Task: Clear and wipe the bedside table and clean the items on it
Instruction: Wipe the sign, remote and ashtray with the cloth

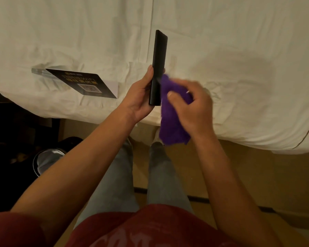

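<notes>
We judge ourselves midway: our left hand (141, 97) grips the remote (158, 68), our right hand (191, 106) rubs it with the bunched purple cloth (171, 125), the WiFi card (82, 82) lies left on the bed (239, 50), table unseen.

L hand (141, 97) grips black remote (159, 66) upright; R hand (193, 107) presses purple cloth (171, 125) to it.

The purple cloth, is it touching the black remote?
Touching. The head view shows the purple cloth bunched in the right hand, pressed against the black remote.
</notes>
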Available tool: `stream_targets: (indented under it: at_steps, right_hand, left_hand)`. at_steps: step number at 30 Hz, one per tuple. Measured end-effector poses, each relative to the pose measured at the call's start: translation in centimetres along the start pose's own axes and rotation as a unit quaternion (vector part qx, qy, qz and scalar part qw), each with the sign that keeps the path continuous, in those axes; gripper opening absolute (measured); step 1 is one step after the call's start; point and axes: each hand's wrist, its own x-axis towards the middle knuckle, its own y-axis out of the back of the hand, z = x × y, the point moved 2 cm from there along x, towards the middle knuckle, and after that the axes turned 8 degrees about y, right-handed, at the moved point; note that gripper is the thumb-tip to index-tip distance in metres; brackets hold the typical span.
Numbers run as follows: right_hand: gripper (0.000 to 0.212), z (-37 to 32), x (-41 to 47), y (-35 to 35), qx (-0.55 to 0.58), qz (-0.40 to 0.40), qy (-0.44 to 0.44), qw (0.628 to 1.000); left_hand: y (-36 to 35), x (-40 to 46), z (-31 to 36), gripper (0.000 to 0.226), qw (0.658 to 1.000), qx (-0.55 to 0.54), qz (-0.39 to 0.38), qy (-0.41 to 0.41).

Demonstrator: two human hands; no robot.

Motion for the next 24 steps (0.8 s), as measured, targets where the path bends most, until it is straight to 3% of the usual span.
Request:
stream_targets:
  at_steps: [2, 6, 10, 12, 14, 16, 20, 24]
  right_hand:
    - [0.039, 0.1, 2.0, 0.9, -0.015, 0.049, 0.000, 0.999]
    - [0.040, -0.1, 2.2, -0.9, -0.033, 0.039, 0.012, 0.999]
    - [0.029, 1.3, -1.3, -2.5, 0.022, -0.013, -0.041, 0.999]
    - [0.024, 2.3, -2.8, -2.3, 0.038, -0.046, -0.063, 0.996]
    - [0.021, 3.1, -3.3, -1.3, 0.061, -0.047, -0.102, 0.992]
    - [0.022, 3.3, -2.6, 0.1, 0.075, 0.000, -0.136, 0.988]
    - [0.029, 1.1, 1.6, 2.8, 0.042, 0.089, -0.061, 0.993]
    - [0.041, -0.5, 5.8, 2.3, -0.062, 0.058, 0.000, 0.996]
  left_hand:
    - [-0.4, 0.0, -0.1, 0.042, 1.000, 0.025, -0.016, -0.007]
    - [-1.8, -0.2, -0.2, 0.042, 0.997, 0.023, -0.067, -0.008]
    - [-1.3, 0.3, 0.2, 0.037, 1.000, 0.011, -0.018, -0.008]
    - [-0.4, 0.5, 0.4, 0.032, 0.995, 0.079, 0.045, -0.037]
    - [0.4, 0.3, 0.7, 0.027, 0.973, 0.198, 0.089, -0.072]
    - [1.1, 0.0, 0.8, 0.030, 0.935, 0.325, 0.115, -0.087]
    - [0.9, -0.9, 0.2, 0.028, 0.859, 0.491, 0.116, -0.089]
    - [0.2, -1.3, -0.7, 0.070, 0.842, 0.521, 0.132, -0.047]
